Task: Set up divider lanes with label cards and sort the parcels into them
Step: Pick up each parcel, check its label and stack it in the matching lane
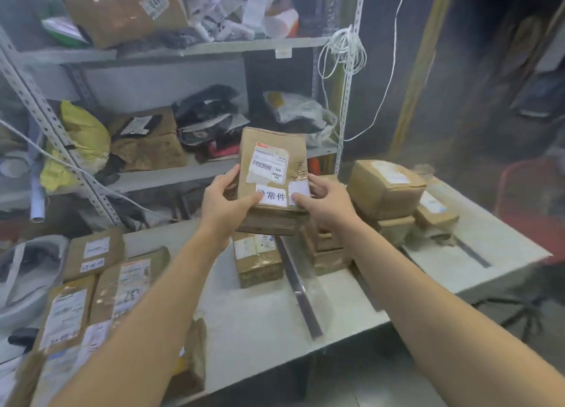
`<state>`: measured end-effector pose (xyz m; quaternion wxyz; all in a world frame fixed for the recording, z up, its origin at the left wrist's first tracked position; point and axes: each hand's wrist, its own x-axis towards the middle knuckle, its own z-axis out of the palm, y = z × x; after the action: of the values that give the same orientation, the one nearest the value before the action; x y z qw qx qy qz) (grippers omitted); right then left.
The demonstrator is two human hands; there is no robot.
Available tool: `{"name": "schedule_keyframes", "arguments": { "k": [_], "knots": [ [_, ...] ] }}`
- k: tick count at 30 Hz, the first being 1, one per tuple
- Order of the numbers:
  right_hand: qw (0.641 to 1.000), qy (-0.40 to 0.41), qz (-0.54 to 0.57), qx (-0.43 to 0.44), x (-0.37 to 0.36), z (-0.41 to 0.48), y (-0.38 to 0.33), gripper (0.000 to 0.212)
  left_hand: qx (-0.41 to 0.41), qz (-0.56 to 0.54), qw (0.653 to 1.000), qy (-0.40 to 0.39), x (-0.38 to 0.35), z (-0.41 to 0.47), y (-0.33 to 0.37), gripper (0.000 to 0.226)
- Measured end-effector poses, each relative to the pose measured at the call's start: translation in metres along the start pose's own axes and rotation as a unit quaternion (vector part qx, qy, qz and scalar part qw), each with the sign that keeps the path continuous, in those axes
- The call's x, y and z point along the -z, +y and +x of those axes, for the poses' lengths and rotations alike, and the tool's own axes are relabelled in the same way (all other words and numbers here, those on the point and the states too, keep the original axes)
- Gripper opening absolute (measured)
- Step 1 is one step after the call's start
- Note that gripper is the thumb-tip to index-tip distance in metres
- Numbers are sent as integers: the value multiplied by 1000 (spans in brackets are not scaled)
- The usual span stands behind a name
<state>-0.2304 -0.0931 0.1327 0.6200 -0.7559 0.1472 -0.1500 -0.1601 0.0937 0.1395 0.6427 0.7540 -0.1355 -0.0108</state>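
Both hands hold a brown paper parcel point(272, 174) up above the white table point(266, 324). It carries a barcode sticker and a white label card with printed characters point(273, 196) near its lower edge. My left hand point(224, 200) grips the parcel's left side, thumb on the label card. My right hand point(325, 199) grips the right side, thumb on a second white sticker. Dark divider strips point(301, 290) point(472, 252) lie on the table and mark lanes. Parcels lie in the lanes: one in the middle point(258, 260), a stack beneath my right hand point(327, 250), boxes at the right point(386, 189).
Several flat parcels point(101, 284) lie at the table's left end. A metal shelf rack point(183, 174) behind holds bags and boxes. A white cord point(345, 52) hangs from the rack post. A red stool point(532, 189) and a chair base point(519, 312) stand to the right.
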Motion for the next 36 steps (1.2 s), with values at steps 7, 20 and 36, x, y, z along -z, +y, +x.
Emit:
{"name": "schedule_keyframes", "arguments": {
  "k": [7,20,36],
  "knots": [
    [998,56,11,1,114,-33,11,59,-44,0,998,-38,-104,-31,33,69],
    [992,122,-9,-16,296,4,31,59,-69,-59,990,-104,-303,-8,60,69],
    [990,99,-64,-81,488,126,111,55,37,-44,989,-136,-533,46,29,83]
  ]
}}
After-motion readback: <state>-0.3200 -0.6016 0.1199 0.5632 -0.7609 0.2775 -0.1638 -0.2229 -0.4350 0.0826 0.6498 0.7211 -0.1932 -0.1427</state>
